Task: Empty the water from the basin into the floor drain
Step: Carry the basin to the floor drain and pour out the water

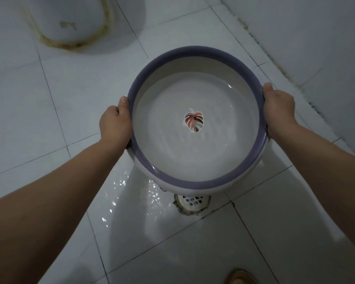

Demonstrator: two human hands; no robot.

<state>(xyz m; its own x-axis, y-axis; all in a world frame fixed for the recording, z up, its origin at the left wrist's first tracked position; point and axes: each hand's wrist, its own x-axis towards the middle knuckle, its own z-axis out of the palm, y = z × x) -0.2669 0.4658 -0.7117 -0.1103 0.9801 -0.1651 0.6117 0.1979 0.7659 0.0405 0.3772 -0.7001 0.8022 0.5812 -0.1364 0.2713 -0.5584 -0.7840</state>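
Observation:
A round white basin with a purple rim (195,50) is held above the tiled floor, tilted slightly towards me. Rippling water fills it and a leaf picture shows at its bottom. My left hand (116,125) grips the rim on the left side, thumb on top. On the opposite side, my right hand (279,110) grips the rim. The floor drain (192,202), a white round grate, lies just below the basin's near edge, partly hidden by it. Water glistens on the tiles to the left of the drain.
A white toilet base (70,23) with stained sealant stands at the upper left. The tiled wall (316,48) runs along the right, with a dark grimy joint at the floor. A brown slipper tip (241,277) shows at the bottom edge.

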